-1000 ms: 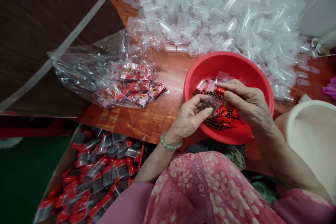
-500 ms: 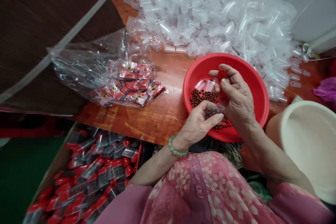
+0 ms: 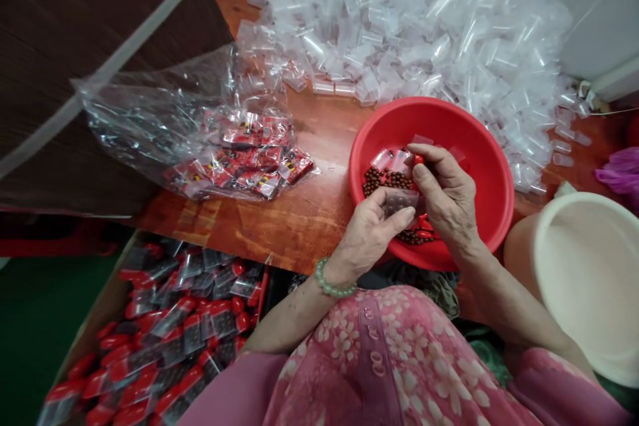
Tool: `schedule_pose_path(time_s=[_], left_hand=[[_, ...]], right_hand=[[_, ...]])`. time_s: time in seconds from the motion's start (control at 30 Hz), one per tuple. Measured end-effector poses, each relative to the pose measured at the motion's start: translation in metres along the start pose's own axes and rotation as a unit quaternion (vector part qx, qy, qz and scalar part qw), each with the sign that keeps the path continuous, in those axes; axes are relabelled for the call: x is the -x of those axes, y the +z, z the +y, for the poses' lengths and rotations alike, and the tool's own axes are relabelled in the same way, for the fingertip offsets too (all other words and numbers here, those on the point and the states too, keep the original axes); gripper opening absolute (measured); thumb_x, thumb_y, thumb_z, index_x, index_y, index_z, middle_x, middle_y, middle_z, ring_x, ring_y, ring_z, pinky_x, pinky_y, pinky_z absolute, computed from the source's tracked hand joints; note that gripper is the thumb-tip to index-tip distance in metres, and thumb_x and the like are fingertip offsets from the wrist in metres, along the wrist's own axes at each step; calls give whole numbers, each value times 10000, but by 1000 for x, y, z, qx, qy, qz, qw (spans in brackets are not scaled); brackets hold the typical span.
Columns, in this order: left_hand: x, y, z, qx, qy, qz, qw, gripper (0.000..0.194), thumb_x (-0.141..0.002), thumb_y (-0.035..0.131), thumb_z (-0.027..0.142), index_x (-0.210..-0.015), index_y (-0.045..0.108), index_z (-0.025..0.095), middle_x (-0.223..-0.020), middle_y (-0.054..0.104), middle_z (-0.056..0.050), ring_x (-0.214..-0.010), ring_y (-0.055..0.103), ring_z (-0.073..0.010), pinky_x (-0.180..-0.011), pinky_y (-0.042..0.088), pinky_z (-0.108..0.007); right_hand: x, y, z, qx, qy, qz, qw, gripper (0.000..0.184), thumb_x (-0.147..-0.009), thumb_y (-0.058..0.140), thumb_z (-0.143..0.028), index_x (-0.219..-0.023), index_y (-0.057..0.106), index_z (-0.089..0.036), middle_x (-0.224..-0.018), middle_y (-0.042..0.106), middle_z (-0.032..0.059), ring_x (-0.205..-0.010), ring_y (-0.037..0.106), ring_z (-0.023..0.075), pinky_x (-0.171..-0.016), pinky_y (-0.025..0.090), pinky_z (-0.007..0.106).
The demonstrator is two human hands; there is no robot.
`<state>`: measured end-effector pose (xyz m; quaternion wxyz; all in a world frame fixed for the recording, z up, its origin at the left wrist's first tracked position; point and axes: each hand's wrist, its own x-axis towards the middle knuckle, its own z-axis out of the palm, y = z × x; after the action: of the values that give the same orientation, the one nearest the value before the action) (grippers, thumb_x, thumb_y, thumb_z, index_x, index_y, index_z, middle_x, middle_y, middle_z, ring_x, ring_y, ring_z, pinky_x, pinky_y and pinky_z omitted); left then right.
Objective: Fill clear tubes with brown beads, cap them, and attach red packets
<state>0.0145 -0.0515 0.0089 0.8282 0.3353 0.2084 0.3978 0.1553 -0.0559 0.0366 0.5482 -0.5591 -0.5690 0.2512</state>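
Note:
My left hand pinches a small clear plastic vial filled with dark brown beads, held over the near side of a red bowl. My right hand is closed on a red cap and sits right against the vial's end. Inside the bowl lie loose brown beads, more red caps and a few empty clear vials.
A large heap of empty clear vials covers the back of the wooden table. A clear bag of red packets lies at left. A box of capped, filled vials stands below the table edge. A cream bucket is at right.
My right hand raised a red cap above the bowl, then brought it down against the vial in my left hand. The left hand stayed in place.

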Motion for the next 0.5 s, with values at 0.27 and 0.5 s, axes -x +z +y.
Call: schedule_pose_path(time_s=[0.27,0.5], left_hand=[[-3,-4,0,-8,1,-42,999,337,-830,834,364,-1021,638,168,-1060,741,-65,-982,739,-158,-917,584,-277],[-8,-4,-3,7,15,-21,1000,378,-796,862,395,-1021,645,181,-1054,683,-29,-1045,717,-175,-961,558,-295]], right_hand=[[-4,-11,6,-61,-3,37,997,278,-973,647,-505,-1204,662,-350,-1143,704,35,-1110,701,209,-983,604,389],[-1,-9,11,-53,-75,58,994,261,-964,689,-433,-1206,674,-338,-1071,731,1,-1027,746,194,-919,637,388]])
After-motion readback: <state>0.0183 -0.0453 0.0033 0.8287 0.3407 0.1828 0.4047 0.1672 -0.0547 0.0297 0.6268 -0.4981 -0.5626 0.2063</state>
